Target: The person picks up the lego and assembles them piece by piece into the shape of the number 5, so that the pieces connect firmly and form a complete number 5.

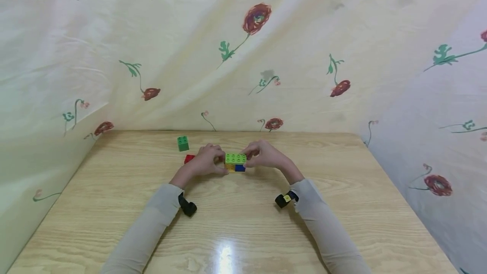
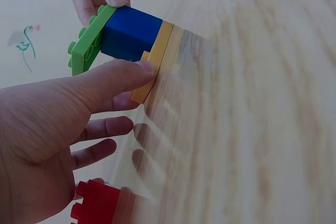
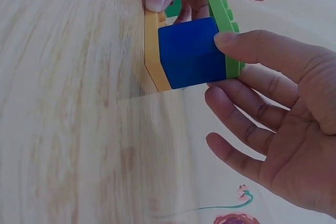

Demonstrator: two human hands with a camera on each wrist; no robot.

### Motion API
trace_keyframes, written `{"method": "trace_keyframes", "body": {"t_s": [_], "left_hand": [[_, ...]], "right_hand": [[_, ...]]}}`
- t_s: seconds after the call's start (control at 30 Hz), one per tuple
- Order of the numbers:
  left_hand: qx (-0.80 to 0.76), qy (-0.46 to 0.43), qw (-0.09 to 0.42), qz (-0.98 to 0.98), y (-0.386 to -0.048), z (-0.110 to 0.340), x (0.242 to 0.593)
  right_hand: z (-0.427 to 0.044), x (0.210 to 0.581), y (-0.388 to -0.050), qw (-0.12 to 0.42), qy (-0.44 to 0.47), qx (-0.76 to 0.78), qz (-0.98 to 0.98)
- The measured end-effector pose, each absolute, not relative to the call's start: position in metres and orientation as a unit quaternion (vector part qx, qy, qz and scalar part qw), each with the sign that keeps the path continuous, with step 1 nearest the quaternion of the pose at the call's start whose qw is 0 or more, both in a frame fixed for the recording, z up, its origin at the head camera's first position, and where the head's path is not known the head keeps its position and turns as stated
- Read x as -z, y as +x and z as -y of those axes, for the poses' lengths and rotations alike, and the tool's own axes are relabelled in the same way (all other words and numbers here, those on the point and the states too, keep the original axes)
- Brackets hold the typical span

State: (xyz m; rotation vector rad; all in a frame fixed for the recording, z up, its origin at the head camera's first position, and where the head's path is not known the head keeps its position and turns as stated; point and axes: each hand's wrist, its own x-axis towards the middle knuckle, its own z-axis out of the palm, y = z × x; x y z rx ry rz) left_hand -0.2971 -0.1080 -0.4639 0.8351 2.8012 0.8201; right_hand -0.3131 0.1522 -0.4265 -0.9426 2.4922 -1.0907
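A small stack of toy building bricks stands on the table between the two hands. Its base is a flat yellow-orange brick [image 2: 157, 51], with a blue brick [image 3: 191, 53] on the right half. Across the top lies a flat light green brick [image 1: 236, 158], whose left half overhangs a gap. My left hand [image 1: 207, 160] pinches the left end of the yellow-orange brick, thumb on its near side. At the other end, my right hand [image 1: 264, 154] holds the light green brick between thumb and fingers, the thumb tip also by the blue brick's top edge.
A red brick [image 2: 100, 203] sits just left of the left hand, partly hidden by it in the head view. Farther back on the left stands a green brick [image 1: 183, 143]. A flower-patterned cloth [image 1: 182, 54] hangs behind the wooden table [image 1: 236, 223].
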Motion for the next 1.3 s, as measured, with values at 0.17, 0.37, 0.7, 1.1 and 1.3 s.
{"method": "trace_keyframes", "body": {"t_s": [0.17, 0.37, 0.7, 1.1, 1.3], "left_hand": [[-0.262, 0.278, 0.046, -0.923, -0.299, 0.108, 0.464], [-0.272, 0.27, 0.049, -0.922, -0.299, 0.109, 0.461], [-0.334, 0.282, -0.008, -0.9, -0.304, 0.129, 0.44], [-0.439, 0.207, -0.077, -0.871, -0.316, 0.184, 0.428], [-0.452, 0.161, -0.062, -0.875, -0.321, 0.209, 0.435]], "right_hand": [[-0.152, 0.426, -0.313, 0.133, -0.323, 0.372, -0.86], [-0.152, 0.426, -0.313, 0.133, -0.323, 0.37, -0.861], [-0.152, 0.424, -0.31, 0.14, -0.32, 0.367, -0.862], [-0.153, 0.425, -0.31, 0.148, -0.324, 0.388, -0.85], [-0.153, 0.424, -0.309, 0.146, -0.325, 0.388, -0.85]]}}
